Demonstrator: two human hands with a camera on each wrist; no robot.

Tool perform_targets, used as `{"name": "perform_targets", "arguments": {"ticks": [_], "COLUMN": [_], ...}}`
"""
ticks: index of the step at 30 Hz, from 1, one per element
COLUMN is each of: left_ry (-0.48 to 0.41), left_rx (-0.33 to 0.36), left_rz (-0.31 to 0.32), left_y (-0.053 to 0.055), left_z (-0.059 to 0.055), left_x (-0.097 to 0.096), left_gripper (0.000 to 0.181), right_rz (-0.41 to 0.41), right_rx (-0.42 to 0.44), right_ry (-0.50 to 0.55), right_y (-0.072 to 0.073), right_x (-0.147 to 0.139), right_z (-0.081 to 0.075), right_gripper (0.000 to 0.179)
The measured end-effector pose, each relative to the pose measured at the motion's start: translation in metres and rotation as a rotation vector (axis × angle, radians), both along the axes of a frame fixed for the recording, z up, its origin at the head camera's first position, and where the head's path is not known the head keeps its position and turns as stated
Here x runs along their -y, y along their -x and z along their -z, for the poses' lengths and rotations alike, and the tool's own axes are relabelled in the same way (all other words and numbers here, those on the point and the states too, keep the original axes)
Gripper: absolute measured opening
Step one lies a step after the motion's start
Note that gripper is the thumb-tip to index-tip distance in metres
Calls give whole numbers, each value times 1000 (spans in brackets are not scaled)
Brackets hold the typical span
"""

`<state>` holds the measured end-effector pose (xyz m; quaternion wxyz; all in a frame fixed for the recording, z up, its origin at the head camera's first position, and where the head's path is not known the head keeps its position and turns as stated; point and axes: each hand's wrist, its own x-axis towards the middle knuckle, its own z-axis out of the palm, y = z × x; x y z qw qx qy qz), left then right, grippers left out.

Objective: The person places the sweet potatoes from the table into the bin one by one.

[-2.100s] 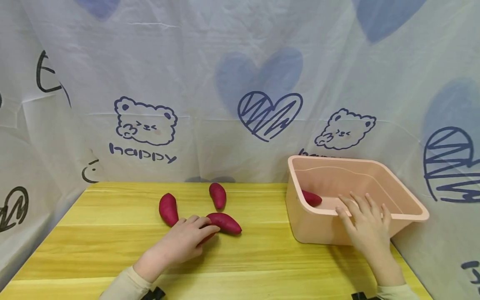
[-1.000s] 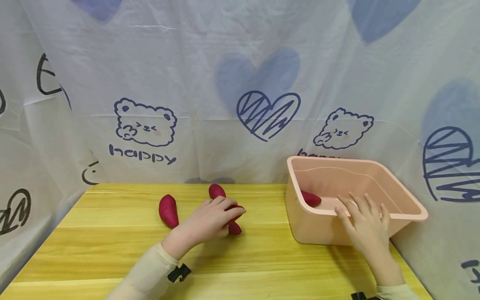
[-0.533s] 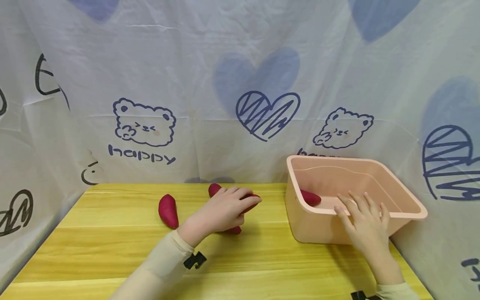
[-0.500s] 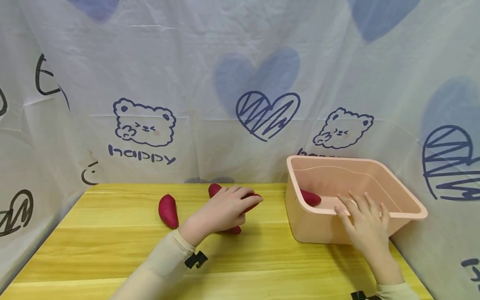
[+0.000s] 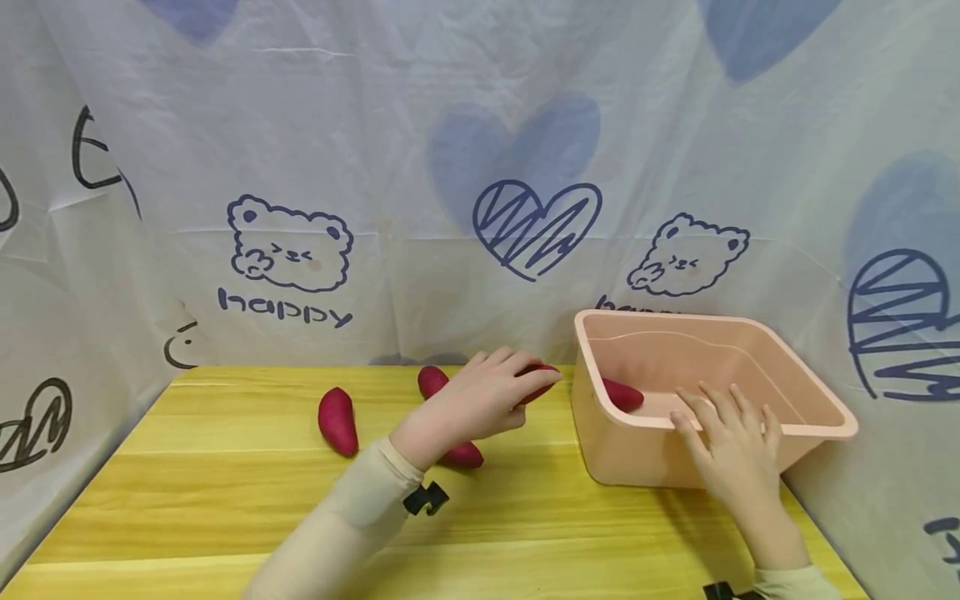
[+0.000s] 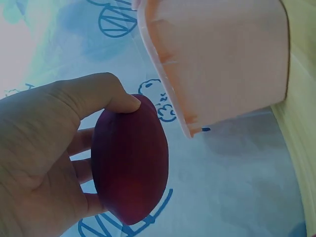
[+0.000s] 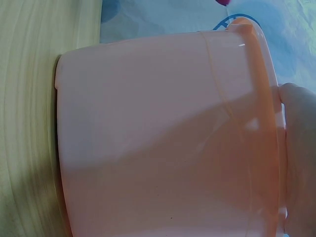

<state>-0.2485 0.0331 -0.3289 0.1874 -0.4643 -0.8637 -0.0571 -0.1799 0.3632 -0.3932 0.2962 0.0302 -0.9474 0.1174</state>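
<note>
Five sweet potatoes (image 5: 337,421) in the head view, and our left hand (image 5: 480,400) has one pinched between thumb and fingers. That held sweet potato (image 5: 540,385) is up off the table (image 5: 247,508), just short of the pink box (image 5: 645,457), which sits right of the grip with another one inside. The other three lie on the table: one well left of the grip, one just left of it, one partly hidden under our wrist. Our right hand (image 5: 738,450) is draped over the near rim, fingers spread. From the left wrist, we see our thumb on top of it, fingers behind, box beyond. From the right wrist, we mostly get box wall, hand at the rim.
</note>
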Motion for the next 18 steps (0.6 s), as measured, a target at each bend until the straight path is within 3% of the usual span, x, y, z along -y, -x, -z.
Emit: {"name": "perform_targets", "arguments": {"ticks": [18], "left_ry": [-100], "left_rx": [-32], "left_rz": [48], "left_y": [6], "left_z": [-18], "left_x": [-30], "left_gripper": [53], "right_rz": [2], "right_rx": [6], "right_ry": [-1], "right_y": [-1], "right_x": [0], "right_z": [-1], "right_gripper": [42]}}
